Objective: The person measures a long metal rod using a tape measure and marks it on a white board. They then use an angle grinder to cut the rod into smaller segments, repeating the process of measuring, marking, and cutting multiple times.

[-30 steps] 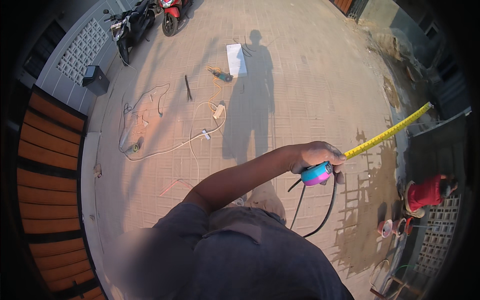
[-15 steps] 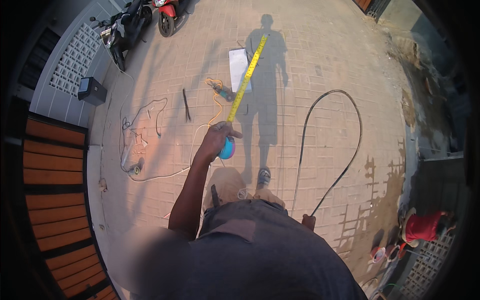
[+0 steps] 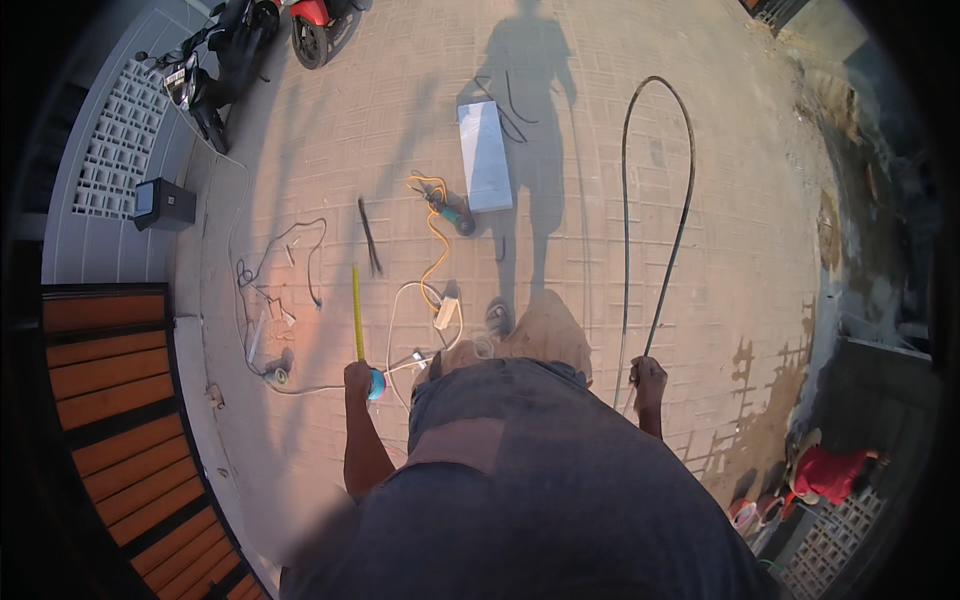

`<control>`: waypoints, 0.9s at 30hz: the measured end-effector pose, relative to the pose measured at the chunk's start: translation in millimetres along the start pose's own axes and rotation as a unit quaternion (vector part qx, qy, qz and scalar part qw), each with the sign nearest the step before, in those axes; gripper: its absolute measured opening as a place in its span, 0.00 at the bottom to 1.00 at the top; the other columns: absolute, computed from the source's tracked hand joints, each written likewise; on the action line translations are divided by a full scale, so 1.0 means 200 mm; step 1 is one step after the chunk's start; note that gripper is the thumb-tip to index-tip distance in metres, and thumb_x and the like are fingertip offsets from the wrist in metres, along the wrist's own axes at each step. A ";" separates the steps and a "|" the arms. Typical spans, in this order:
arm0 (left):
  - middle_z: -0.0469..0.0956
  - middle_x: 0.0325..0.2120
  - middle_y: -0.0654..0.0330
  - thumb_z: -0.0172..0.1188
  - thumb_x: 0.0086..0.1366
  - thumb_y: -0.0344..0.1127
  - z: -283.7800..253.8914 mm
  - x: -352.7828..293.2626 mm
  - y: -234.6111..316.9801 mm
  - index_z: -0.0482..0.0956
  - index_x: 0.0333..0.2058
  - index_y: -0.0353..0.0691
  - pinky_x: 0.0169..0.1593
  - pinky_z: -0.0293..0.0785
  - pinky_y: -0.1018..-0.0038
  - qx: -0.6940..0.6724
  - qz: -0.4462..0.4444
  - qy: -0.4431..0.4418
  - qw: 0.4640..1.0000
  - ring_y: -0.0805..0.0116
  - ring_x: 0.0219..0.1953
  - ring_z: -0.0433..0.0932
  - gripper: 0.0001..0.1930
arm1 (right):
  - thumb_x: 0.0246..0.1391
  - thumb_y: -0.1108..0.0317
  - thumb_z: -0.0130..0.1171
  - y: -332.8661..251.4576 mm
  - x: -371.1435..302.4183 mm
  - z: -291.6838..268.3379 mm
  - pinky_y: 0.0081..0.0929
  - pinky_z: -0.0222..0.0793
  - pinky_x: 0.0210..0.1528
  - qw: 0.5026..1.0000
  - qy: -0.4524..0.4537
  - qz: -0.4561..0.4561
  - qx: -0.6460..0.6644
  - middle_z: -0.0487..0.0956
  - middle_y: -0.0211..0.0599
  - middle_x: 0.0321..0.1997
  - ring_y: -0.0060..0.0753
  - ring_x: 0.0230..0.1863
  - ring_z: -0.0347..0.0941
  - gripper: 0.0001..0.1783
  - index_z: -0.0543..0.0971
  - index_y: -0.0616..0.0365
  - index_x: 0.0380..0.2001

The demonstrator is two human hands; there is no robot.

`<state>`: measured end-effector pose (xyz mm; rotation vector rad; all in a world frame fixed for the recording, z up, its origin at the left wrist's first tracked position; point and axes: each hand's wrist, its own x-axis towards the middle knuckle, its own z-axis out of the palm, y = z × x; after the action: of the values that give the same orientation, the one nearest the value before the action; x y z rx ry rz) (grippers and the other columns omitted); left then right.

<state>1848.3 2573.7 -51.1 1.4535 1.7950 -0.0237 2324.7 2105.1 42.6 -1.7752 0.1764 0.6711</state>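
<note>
My left hand [image 3: 357, 378] is closed around the tape measure [image 3: 374, 384], blade sticking out over the paving [image 3: 300, 150], and my right hand [image 3: 648, 377] is gripping the black rod [image 3: 655, 190] looping up ahead of me. Worried the blade buckles, or the springy rod whips loose.

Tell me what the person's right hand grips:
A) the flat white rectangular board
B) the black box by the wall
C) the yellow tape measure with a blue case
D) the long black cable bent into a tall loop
D: the right hand closes on both ends of the long black cable, whose loop arches over the paving.
</note>
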 end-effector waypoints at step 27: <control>0.82 0.44 0.42 0.50 0.71 0.46 -0.19 1.21 1.80 0.81 0.46 0.26 0.49 0.75 0.58 0.171 -0.231 -0.051 0.956 0.50 0.46 0.81 0.24 | 0.68 0.65 0.50 -1.56 2.41 1.66 0.23 0.53 0.23 0.977 0.046 -0.075 -0.193 0.62 0.21 0.17 0.14 0.20 0.56 0.14 0.81 0.60 0.33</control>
<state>2121.6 2908.4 -4.4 1.1955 2.0756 -0.6655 2744.7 2615.5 -3.5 -2.1696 -0.0295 0.5384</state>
